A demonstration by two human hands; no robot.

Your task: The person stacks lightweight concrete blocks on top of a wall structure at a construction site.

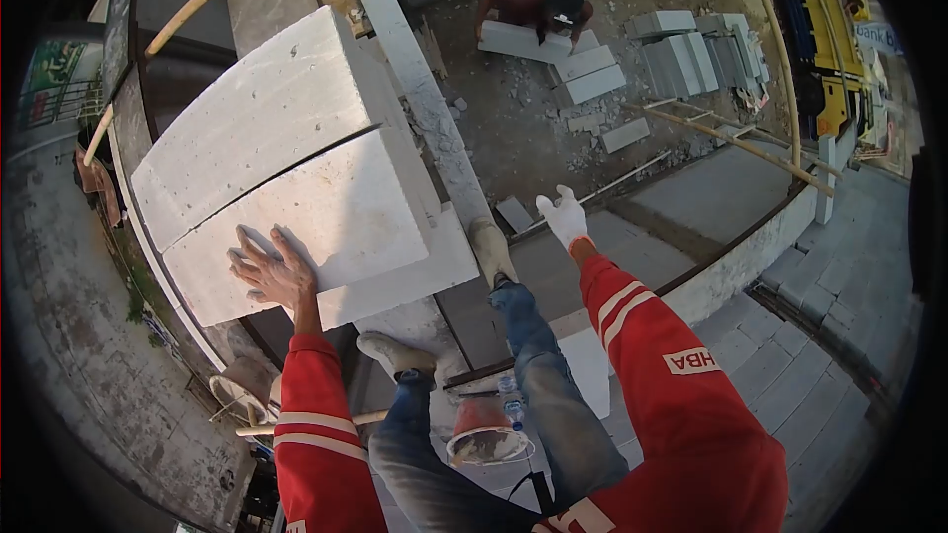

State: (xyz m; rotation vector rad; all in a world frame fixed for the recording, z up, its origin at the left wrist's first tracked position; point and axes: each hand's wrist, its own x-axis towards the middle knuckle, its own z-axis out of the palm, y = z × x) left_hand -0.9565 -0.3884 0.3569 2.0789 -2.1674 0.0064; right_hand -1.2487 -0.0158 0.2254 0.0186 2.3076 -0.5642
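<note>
My bare left hand (274, 271) lies flat with fingers spread on the nearer of two large white lightweight concrete blocks (365, 207). Right behind it sits the other white block (267, 89), with a narrow dark gap between the two. More block edges show beneath them on the stack. My right hand (565, 216), in a white glove with an orange cuff, is held out in the air over the drop to the lower floor. Its fingers are apart and hold nothing that I can see.
Below, a person in a dark cap (565, 4) bends over a white block (523, 41) beside stacked blocks (681, 64). My boots (397, 353) stand on narrow wall tops. A bucket (486, 444) and water bottle (512, 403) are between my legs. Bamboo poles (731, 138) cross at right.
</note>
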